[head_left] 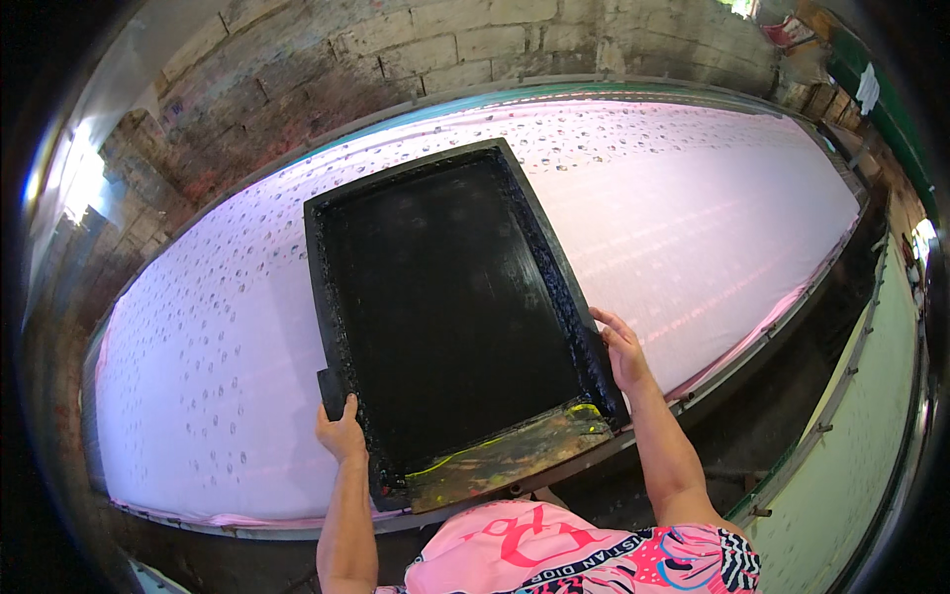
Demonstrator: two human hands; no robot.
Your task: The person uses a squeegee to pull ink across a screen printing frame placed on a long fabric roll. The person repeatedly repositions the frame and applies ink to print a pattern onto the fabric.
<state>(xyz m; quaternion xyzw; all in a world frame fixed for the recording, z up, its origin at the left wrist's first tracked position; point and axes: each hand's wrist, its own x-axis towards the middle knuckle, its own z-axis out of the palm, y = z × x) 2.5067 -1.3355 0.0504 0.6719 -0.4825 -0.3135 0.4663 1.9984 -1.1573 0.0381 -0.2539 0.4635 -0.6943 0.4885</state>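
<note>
A large black screen-printing frame point(445, 297) lies tilted over the near part of a long table, on pale pinkish-white fabric point(712, 228). My left hand point(342, 433) grips its lower left side by a small dark block, thumb on top. At the right side rail my right hand point(620, 348) holds the outer edge, its fingers partly hidden by the frame. A paint-stained strip point(510, 450) with yellow smears runs along the frame's near end. Small dark printed marks point(223, 346) dot the fabric to the left and along the far side.
Metal edging point(732, 371) borders the printing table. A second long pale-green table point(841, 436) stands at the right across a dark gap. Behind the far edge rises a bare block wall point(445, 59). A white cloth point(868, 89) hangs at the far right.
</note>
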